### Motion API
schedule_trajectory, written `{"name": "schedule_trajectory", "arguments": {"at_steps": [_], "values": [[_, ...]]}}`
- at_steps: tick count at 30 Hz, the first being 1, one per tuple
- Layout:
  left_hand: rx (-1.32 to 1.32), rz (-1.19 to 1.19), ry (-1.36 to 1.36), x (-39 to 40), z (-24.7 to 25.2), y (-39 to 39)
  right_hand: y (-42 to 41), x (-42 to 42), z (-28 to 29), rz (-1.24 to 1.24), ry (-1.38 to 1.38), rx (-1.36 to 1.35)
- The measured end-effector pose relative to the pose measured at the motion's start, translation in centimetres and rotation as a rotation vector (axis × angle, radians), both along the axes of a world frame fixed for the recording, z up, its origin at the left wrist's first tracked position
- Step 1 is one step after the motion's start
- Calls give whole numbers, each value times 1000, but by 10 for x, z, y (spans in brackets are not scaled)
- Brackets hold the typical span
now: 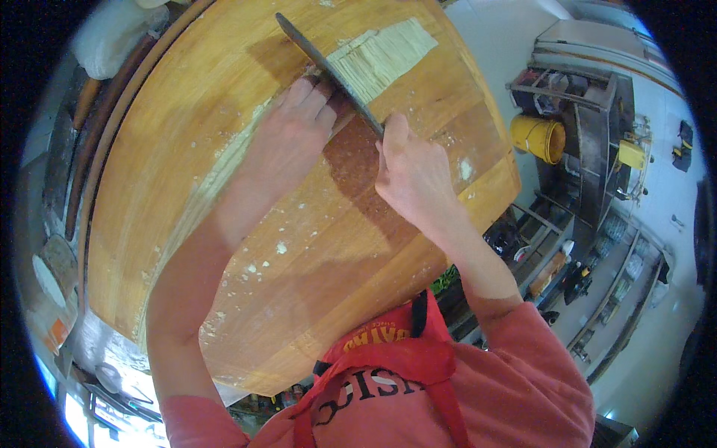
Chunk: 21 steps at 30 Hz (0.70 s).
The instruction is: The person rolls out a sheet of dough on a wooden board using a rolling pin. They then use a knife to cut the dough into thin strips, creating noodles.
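Observation:
My right hand [414, 162] grips the handle of a long kitchen knife [327, 64], whose dark blade runs up and to the left across a band of dough. My left hand [302, 115] rests with curled fingers on the folded dough strip [224, 171], holding it down close to the blade; its fingertips are partly hidden. From there the pale strip stretches back beneath my left forearm toward the lower left. Beyond the knife lie thin cut noodles [386, 59], side by side in a flat row. Everything rests on a large wooden board [313, 302].
Flour and dough crumbs [280, 246] dot the board. A wooden rolling pin [87, 103] and a plastic bag [112, 39] lie beyond its left edge. At right, a yellow bucket [538, 139] stands by metal shelving [594, 140] on a pale floor.

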<state>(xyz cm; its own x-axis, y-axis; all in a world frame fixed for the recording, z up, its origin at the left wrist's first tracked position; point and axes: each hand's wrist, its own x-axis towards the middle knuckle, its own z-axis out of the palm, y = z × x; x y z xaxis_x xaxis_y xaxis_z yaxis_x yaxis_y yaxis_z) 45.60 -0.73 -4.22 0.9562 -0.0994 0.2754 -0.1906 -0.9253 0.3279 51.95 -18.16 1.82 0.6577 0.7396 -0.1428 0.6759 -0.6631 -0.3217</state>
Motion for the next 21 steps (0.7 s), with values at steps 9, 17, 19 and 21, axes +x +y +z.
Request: {"name": "schedule_trajectory", "arguments": {"at_steps": [9, 17, 19, 21], "values": [[-23, 3, -44, -4, -1, 2, -13, -6, 21, 13, 55, -51], [-27, -4, -22, -4, -3, 2, 5, -2, 18, 23, 50, -137], [14, 0, 11, -5, 4, 1, 6, 2, 10, 21, 30, -113], [23, 8, 18, -6, 5, 1, 3, 6, 7, 25, -4, -76]]}}
